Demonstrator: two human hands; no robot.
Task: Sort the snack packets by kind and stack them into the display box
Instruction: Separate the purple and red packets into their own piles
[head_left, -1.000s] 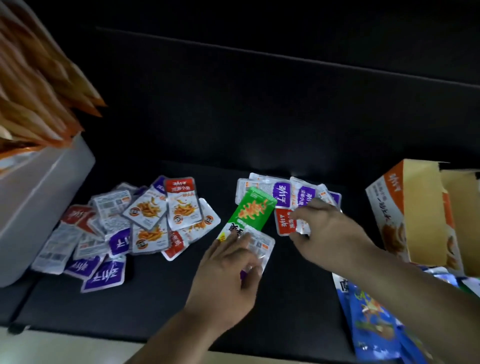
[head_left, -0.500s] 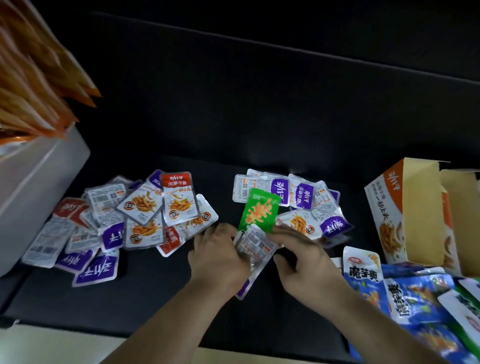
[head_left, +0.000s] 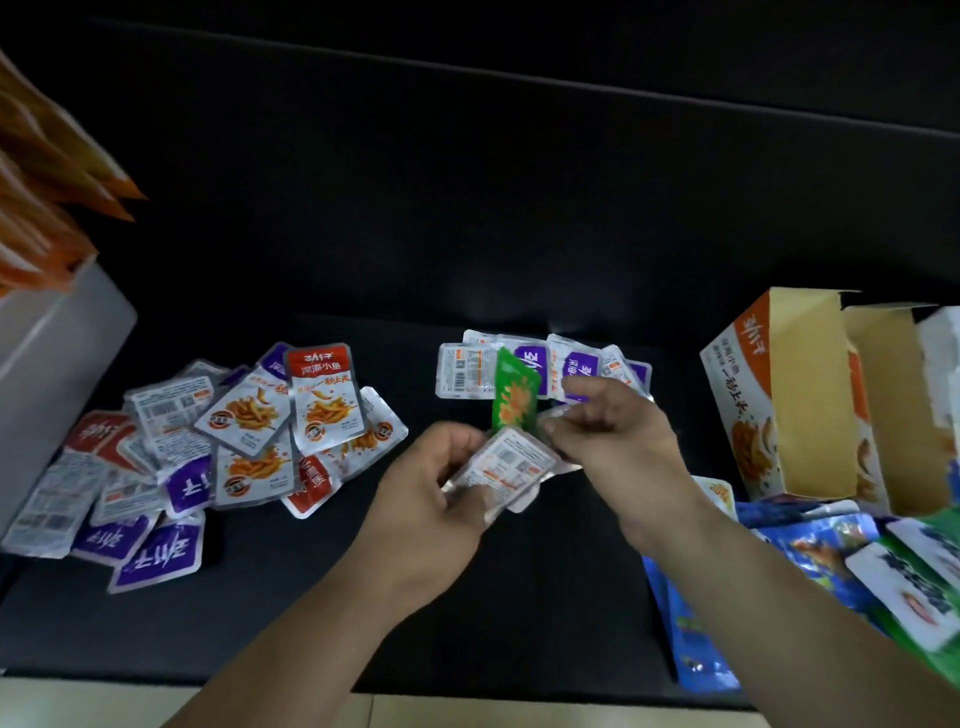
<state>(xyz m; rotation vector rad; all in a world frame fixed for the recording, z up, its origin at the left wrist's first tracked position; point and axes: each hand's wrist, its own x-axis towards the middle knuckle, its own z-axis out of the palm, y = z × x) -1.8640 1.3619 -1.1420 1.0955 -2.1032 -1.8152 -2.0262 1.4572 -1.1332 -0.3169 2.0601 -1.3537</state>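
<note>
My left hand (head_left: 431, 499) grips a small bunch of silver packets (head_left: 511, 465) from below. My right hand (head_left: 618, 447) pinches the upper corner of the same bunch, and both hold it just above the black surface (head_left: 519, 597). A green packet (head_left: 514, 400) sticks up behind the bunch (a different kind, so it must not go in with these), and I cannot tell which hand has it. The foil looks slick and I hold edges only, so the bunch may slide apart and fall among the purple-labelled packets (head_left: 576, 366) just beyond. If the green one rides along to the orange display box (head_left: 789, 395), well to my right, that stack ends up mixed. The loose pile (head_left: 244, 431) at my left lies unsorted.
</note>
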